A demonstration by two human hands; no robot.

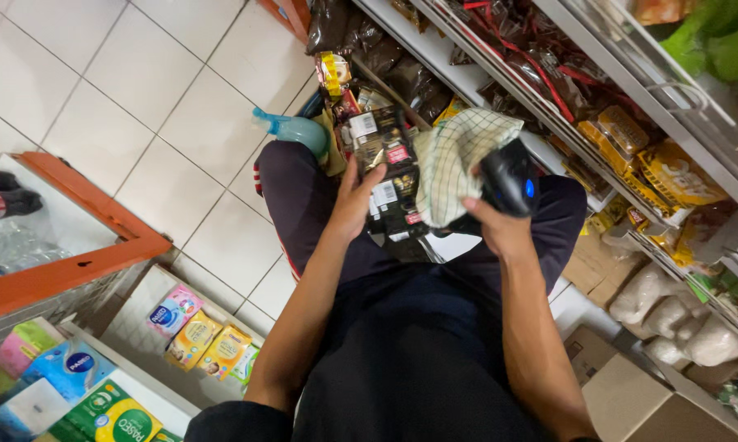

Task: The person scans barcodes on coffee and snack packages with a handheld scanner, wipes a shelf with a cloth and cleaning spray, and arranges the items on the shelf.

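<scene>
Shop aisle below: left hand (354, 200) grip clasps dark packets (388, 176), right hand (500, 225) grip clamps checked cloth (455, 160).

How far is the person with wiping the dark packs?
Done: nothing here shows which packs are already wiped. In hand: the left hand holds a strip of dark packs, and the right hand holds a checked cloth against it, with a dark device in the same hand. Left: many bags sit on the shelf, seemingly untouched.
</scene>
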